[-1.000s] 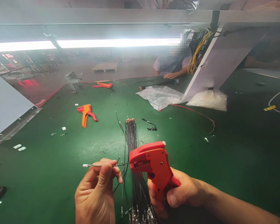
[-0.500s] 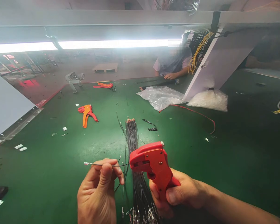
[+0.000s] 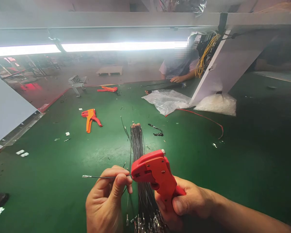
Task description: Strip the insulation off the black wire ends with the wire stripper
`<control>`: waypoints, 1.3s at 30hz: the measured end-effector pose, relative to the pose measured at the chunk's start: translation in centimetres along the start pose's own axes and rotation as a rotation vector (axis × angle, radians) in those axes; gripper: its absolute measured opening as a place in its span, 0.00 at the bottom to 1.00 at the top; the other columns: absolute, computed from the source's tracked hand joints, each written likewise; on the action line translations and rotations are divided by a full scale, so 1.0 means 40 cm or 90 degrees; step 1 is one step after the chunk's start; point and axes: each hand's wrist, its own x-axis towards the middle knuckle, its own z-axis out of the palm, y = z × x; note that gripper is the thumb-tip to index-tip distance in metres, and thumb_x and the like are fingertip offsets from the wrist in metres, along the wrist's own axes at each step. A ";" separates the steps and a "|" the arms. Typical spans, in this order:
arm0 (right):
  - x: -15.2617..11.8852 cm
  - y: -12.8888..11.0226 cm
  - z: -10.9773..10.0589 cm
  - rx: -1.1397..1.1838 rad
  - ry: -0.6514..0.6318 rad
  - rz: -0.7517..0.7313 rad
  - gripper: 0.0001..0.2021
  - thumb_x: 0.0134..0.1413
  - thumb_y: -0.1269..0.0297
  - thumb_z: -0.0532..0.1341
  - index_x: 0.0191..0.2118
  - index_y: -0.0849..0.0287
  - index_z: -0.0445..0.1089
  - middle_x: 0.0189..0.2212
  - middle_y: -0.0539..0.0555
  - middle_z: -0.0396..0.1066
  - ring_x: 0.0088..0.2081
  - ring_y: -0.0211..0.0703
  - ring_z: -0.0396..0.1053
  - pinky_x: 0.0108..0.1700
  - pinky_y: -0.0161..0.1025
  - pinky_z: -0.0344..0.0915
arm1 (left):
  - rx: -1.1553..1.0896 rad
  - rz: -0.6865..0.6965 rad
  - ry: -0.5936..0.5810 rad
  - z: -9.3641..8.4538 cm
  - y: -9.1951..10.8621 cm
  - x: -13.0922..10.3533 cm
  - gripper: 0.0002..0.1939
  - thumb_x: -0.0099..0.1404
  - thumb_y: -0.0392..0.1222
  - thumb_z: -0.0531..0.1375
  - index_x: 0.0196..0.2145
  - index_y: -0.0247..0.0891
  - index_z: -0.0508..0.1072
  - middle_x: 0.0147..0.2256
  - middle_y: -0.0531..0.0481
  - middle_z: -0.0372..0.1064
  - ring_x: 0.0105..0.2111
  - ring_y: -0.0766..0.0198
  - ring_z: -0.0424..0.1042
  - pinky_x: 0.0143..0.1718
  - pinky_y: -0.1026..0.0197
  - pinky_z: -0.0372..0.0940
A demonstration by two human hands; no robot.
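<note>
Between thumb and fingers, my left hand [image 3: 109,197] pinches a thin black wire [image 3: 100,177] with a metal terminal at its left end. The wire's other end meets the jaws of a red wire stripper [image 3: 155,174]; how deep it sits inside is hidden. My right hand [image 3: 189,197] is wrapped round the stripper's handles. Under the tool lies a long bundle of black wires [image 3: 137,142], with bare copper ends at the far side and metal terminals at the near side. A few loose wires lie along the bundle's left edge.
Another orange-red wire stripper [image 3: 91,119] lies left of the bundle, and a similar tool [image 3: 107,88] farther back. A clear plastic bag [image 3: 169,100] and a filled white bag [image 3: 217,104] rest by the slanted panel [image 3: 235,61]. Across the table a person's hand [image 3: 178,79] shows.
My left hand has slid right along the wire, close to the jaws, leaving more wire out on the left. The stripper has shifted slightly left and its jaws look closer together.
</note>
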 end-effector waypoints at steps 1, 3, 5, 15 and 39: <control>0.000 0.001 -0.001 0.000 0.000 0.001 0.20 0.49 0.51 0.70 0.32 0.66 0.68 0.19 0.48 0.67 0.16 0.30 0.60 0.18 0.28 0.60 | -0.001 -0.001 -0.001 0.000 0.000 0.000 0.12 0.59 0.50 0.69 0.27 0.40 0.77 0.28 0.54 0.70 0.23 0.69 0.68 0.29 0.66 0.67; -0.001 0.002 -0.003 -0.004 0.002 0.008 0.21 0.50 0.50 0.70 0.31 0.66 0.68 0.18 0.48 0.66 0.16 0.31 0.62 0.19 0.29 0.63 | 0.000 -0.005 0.000 0.001 0.001 0.000 0.13 0.59 0.51 0.69 0.26 0.40 0.77 0.27 0.53 0.70 0.23 0.69 0.68 0.29 0.65 0.67; -0.003 0.003 -0.004 -0.009 0.005 0.019 0.21 0.50 0.49 0.70 0.31 0.65 0.68 0.19 0.48 0.66 0.17 0.31 0.63 0.20 0.29 0.64 | 0.005 -0.008 0.006 0.003 0.001 0.000 0.14 0.58 0.52 0.69 0.26 0.39 0.77 0.26 0.53 0.70 0.24 0.68 0.69 0.29 0.66 0.67; -0.007 0.006 -0.005 -0.019 0.013 0.029 0.23 0.50 0.47 0.69 0.30 0.66 0.69 0.19 0.49 0.67 0.15 0.30 0.62 0.17 0.27 0.63 | 0.048 -0.039 0.041 0.014 0.013 -0.006 0.15 0.58 0.54 0.68 0.27 0.39 0.77 0.21 0.54 0.69 0.23 0.68 0.67 0.28 0.68 0.65; -0.007 0.006 -0.001 0.001 0.023 0.038 0.22 0.51 0.47 0.69 0.31 0.64 0.68 0.17 0.46 0.66 0.12 0.28 0.58 0.12 0.25 0.58 | 0.004 -0.084 0.059 0.003 -0.009 -0.010 0.16 0.56 0.54 0.70 0.28 0.38 0.76 0.19 0.55 0.65 0.20 0.69 0.63 0.23 0.68 0.61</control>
